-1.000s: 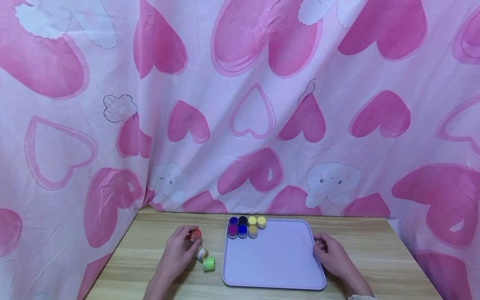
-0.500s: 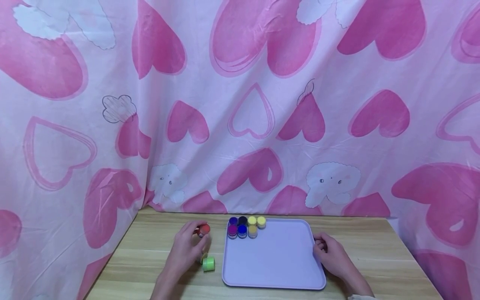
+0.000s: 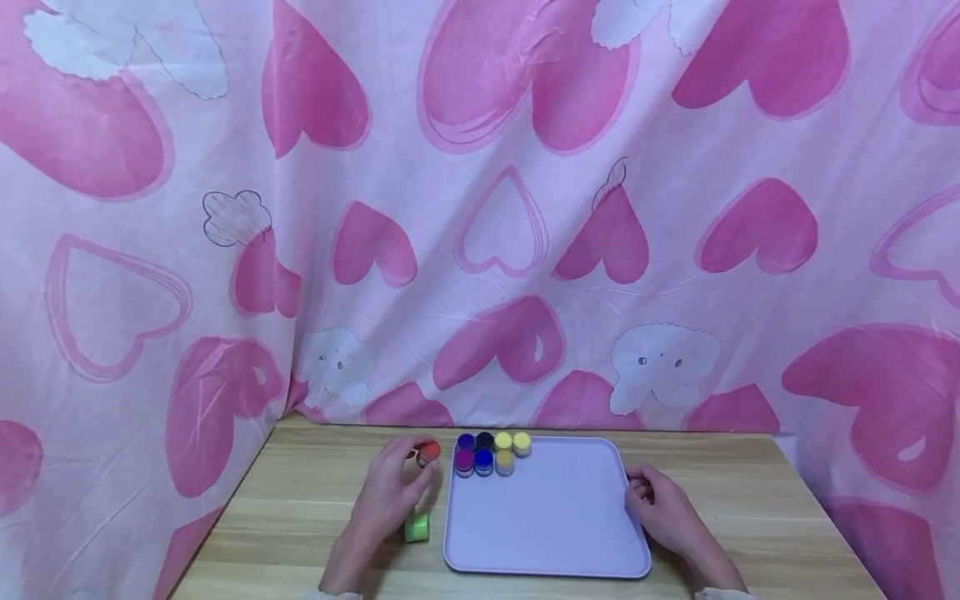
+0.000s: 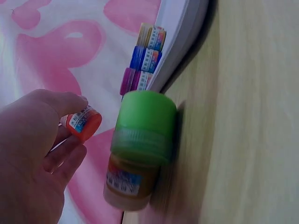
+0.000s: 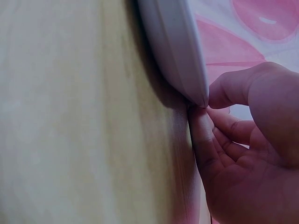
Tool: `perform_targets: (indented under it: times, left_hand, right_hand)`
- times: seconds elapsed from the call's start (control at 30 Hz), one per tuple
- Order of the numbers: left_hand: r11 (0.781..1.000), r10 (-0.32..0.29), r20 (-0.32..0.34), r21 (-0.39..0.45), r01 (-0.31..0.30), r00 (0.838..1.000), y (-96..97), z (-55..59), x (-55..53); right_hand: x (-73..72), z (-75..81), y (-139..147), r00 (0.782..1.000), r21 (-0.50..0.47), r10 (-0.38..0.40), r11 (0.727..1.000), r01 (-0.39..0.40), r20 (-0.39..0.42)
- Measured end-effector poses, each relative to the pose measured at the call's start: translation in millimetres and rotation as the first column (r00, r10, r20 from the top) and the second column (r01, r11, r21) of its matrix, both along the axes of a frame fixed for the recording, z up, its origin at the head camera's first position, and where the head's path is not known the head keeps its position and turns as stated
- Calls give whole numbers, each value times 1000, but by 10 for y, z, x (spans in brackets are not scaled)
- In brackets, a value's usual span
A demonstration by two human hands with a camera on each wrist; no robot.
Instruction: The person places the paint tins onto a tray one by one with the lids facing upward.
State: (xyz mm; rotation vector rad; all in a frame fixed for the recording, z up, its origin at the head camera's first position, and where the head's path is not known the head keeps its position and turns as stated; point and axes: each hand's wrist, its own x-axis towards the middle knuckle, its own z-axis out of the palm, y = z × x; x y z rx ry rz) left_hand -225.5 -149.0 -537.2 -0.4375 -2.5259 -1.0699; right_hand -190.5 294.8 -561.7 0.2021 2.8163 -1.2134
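Observation:
My left hand point(image 3: 392, 490) pinches a small paint jar with an orange-red lid point(image 3: 429, 452), held up just left of the tray's back left corner. In the left wrist view its printed label shows between thumb and fingers. Below that hand lies a green paint jar point(image 3: 417, 527) on its side, with a brownish labelled jar point(image 4: 127, 179) close beside it, hidden behind the hand in the head view. The lilac tray point(image 3: 555, 521) carries paint jars grouped in its back left corner, among them a magenta jar point(image 3: 464, 461). At the tray's right edge, my right hand point(image 3: 663, 510) pinches the rim.
On the tray, a blue jar point(image 3: 483, 461) and an ochre jar point(image 3: 505, 462) stand in the front row. Behind are a black-lidded jar point(image 3: 485, 442) and two yellow jars point(image 3: 522, 444). A pink heart-patterned curtain point(image 3: 510, 250) hangs behind the wooden table point(image 3: 750, 492).
My left hand has carried the orange-red jar rightward and slightly back, up to the tray's left side. The right hand keeps its hold on the rim.

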Motion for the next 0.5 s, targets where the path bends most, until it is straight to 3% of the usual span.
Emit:
perform_targets:
  times: [0.2, 0.4, 0.5]
  left_hand:
    - [999, -31, 9, 24, 31, 999, 106, 12, -25]
    - [991, -103, -61, 77, 108, 993, 231, 21, -86]
    - [983, -137, -45, 115, 141, 990, 305, 31, -116]
  right_hand:
    - [9, 15, -7, 1000, -9, -4, 1000, 4, 11]
    - [6, 17, -9, 1000, -7, -7, 1000, 7, 17]
    - [3, 14, -9, 1000, -4, -6, 1000, 6, 17]
